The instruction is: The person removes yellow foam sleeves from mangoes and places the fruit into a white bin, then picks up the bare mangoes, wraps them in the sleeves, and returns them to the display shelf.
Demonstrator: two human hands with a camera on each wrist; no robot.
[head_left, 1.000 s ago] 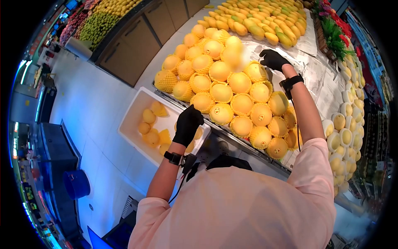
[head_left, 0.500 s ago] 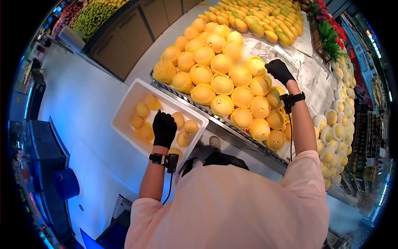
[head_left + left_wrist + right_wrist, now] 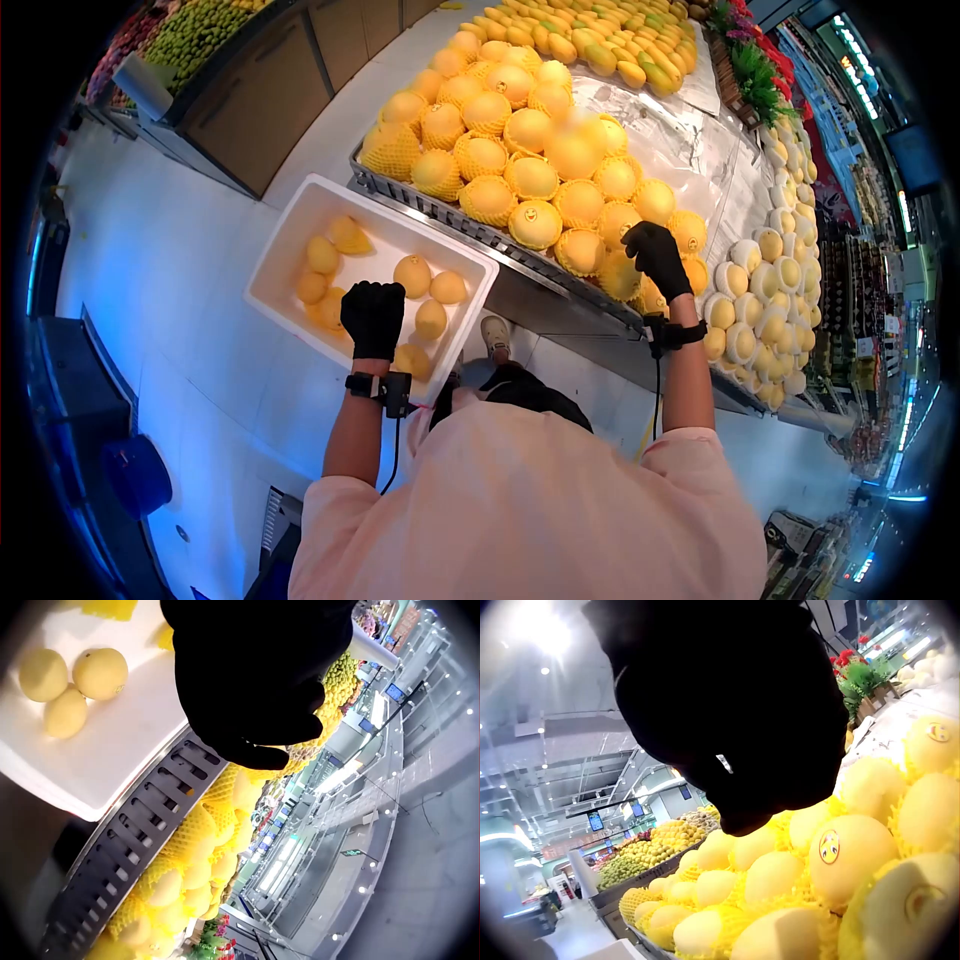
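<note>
My black-gloved left hand [image 3: 373,320] hangs above the white box [image 3: 273,250], its fingers loosely curled around nothing visible. In the left wrist view that hand [image 3: 255,675] is dark, and several bare yellow fruits [image 3: 101,673] lie in the box below. Over the near right part of the netted fruit pile is my gloved right hand [image 3: 657,262]. The right wrist view shows this hand [image 3: 731,712] loosely bent above the fruits, one with a sticker [image 3: 851,859]; nothing held is visible, and contact cannot be told.
A dark slotted rail [image 3: 430,205] edges the display beside the box. Mangoes [image 3: 600,55] lie at the back, white-wrapped fruits [image 3: 770,270] on the right. Grey sheets [image 3: 690,160] cover part of the surface. A blue bucket [image 3: 138,475] stands on the floor.
The left hand has moved from the display's edge to above the box. My right hand has come from the back of the pile toward its near right side. The head view has shifted.
</note>
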